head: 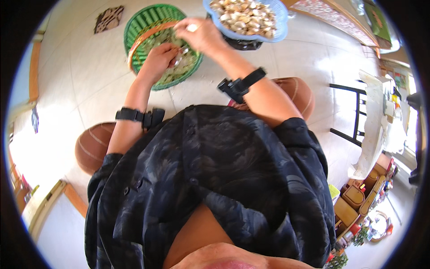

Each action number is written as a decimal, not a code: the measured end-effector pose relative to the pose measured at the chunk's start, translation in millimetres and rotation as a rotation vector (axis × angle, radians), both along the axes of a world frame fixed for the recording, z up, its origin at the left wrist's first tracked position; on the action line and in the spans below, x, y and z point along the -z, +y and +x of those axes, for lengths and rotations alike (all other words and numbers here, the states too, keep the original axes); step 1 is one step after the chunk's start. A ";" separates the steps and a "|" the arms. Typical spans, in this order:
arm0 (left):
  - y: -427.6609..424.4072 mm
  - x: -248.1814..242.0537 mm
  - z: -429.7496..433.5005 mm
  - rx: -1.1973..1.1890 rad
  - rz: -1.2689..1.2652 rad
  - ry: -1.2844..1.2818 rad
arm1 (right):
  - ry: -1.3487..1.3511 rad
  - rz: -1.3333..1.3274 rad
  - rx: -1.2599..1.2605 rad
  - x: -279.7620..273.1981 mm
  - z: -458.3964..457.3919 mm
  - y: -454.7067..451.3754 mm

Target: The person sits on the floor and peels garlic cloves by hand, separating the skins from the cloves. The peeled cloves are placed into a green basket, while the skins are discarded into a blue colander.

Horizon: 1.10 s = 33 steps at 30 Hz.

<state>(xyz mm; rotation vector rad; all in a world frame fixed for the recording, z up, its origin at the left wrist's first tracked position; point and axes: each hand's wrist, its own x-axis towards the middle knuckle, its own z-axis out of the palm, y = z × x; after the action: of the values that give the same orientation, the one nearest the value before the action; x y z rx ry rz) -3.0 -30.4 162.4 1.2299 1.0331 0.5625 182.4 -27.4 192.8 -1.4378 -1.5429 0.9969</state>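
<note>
My right hand (205,35), slightly blurred, pinches a pale clove, apparently garlic (192,27), between thumb and fingers. It is over the right side of a green plastic basket (132,28) with an orange-brown handle (142,38). Lower and to the left, my left hand (159,60) is closed around a small shiny object (180,58), too blurred to name. Pale, thin pieces (176,72) lie in the basket beneath both hands. At the upper right, a light blue plastic basin (283,28) holds many garlic cloves (247,18) in their skins.
Something black (243,43) is under the basin. A patterned mat (109,19) lies on the tiled floor (97,67) at the upper left. To the right stands a table with a white cloth (368,134) and black metal legs (357,114). My knees (95,148) flank the work.
</note>
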 end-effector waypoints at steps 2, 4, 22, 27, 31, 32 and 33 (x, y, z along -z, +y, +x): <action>7.0 12.2 -6.0 -0.001 0.109 0.150 | -0.324 0.205 0.122 -11.3 22.9 10.2; 10.2 24.6 -19.2 -0.083 0.134 0.320 | -0.051 0.434 0.169 -22.2 52.4 36.7; 66.8 110.7 -14.4 0.156 0.087 0.836 | -0.301 0.329 0.131 -134.7 85.6 -36.0; 86.8 157.8 0.1 0.310 0.160 0.841 | -0.348 0.159 -0.042 -121.1 69.1 -55.5; 105.5 183.9 13.1 0.350 0.236 0.815 | -0.416 0.093 -0.321 -113.1 63.4 -56.7; 106.5 186.9 18.0 0.338 0.248 0.735 | -0.432 0.076 -0.366 -113.0 64.7 -56.5; 107.0 189.1 25.9 0.260 0.235 0.563 | -0.414 0.148 -0.348 -112.1 64.2 -55.8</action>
<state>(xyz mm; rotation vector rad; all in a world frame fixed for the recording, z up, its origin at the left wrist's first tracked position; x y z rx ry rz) 22.9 76.6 -26.6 1.7596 1.2658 0.1303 246.7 -83.2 304.9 -1.3538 -2.1777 0.7852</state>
